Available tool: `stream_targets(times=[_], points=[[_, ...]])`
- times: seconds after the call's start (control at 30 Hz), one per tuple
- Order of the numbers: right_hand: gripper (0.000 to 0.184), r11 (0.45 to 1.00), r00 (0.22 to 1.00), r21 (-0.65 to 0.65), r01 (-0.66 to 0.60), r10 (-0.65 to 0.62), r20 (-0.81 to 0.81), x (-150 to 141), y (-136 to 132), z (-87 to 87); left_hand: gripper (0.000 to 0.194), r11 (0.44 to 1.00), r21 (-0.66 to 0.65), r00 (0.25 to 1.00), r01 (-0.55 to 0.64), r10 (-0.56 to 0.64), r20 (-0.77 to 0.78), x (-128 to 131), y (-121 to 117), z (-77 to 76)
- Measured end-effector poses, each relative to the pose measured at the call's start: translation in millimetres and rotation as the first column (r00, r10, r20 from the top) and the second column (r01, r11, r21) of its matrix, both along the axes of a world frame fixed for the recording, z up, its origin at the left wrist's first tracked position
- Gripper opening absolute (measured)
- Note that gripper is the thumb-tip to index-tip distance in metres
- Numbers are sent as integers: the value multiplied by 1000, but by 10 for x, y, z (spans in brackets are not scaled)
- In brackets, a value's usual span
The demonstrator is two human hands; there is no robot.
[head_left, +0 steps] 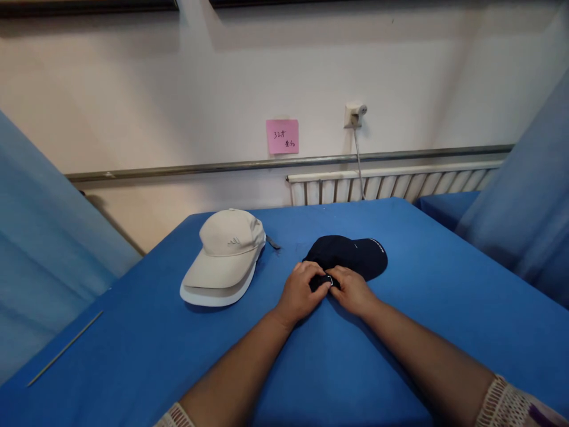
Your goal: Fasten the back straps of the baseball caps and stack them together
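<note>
A dark navy cap [351, 255] lies on the blue table [422, 284], its brim pointing right. My left hand [301, 292] and my right hand [353, 290] meet at the cap's near edge. Both pinch the back strap, where a small metal buckle [329, 280] shows between the fingertips. A beige cap [224, 252] sits to the left of the navy one, stacked on a white cap's brim [217, 296], apart from both hands.
A thin stick [64, 348] lies near the table's left edge. Blue fabric hangs at left [44, 249] and right [528, 196]. Behind the table are a radiator [391, 185], a wall socket with cable [354, 115] and a pink note [282, 136].
</note>
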State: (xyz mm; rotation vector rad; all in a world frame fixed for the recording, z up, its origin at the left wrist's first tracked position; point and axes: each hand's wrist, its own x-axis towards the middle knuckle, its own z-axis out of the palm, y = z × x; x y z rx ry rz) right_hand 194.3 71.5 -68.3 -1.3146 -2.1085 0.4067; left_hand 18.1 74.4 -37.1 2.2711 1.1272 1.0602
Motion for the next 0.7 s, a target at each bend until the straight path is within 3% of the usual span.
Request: stream_targets(times=[0.13, 0.27, 0.43, 0.57, 0.7], points=[[29, 1000, 999, -19, 22, -23, -41, -7, 12, -25, 19, 999, -27, 992, 35, -38, -124, 4, 17, -62], [28, 1000, 998, -24, 18, -20, -65, -13, 14, -32, 14, 996, -82, 994, 46, -53, -93, 6, 55, -135], [24, 998, 991, -60, 7, -15, -137, 2, 40, -59, 17, 965, -245, 973, 89, -32, 227, 26, 88, -191], [18, 996, 978, -87, -2, -16, -209, 25, 62, -84, 17, 880, -448, 857, 161, 101, 505, 27, 117, -190], [16, 995, 961, -96, -11, -16, -276, 36, 64, -83, 24, 808, -547, 728, 218, 239, 643, 47, 121, -178]])
